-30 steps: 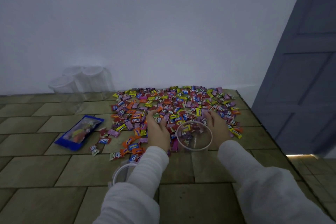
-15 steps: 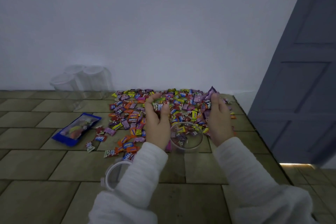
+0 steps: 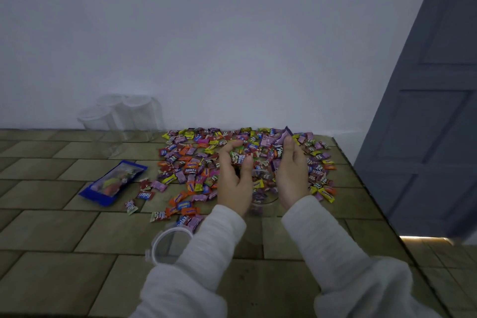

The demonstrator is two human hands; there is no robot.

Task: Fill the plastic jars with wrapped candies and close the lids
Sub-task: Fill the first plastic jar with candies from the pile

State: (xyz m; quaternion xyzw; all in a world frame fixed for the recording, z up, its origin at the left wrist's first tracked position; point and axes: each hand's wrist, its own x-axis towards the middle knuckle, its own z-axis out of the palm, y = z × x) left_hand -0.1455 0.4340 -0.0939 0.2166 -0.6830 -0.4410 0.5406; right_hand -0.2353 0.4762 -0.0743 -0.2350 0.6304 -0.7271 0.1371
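Clear plastic is the stuff of the open jar (image 3: 260,189) that stands on the tiled table (image 3: 77,235) between the two hands, a few sweets already lying in its bottom. The left hand (image 3: 233,178) is raised just over the jar's left side, fingers curled round a small bunch of wrapped candies (image 3: 238,157). The right hand (image 3: 290,173) faces it from the other side, pinching several more, among them purple wrappers that stick up past its fingertips. Behind and around both hands the spread of wrapped candies (image 3: 196,162) covers the far part of the table in pink, orange, yellow and red. A clear lid (image 3: 161,245) lies flat near the front, partly hidden by the left sleeve (image 3: 196,261). A blue packet (image 3: 113,182) lies to the left of the spread, apart from it. Three more clear jars (image 3: 121,121) stand together at the back left, against the white wall (image 3: 206,33).
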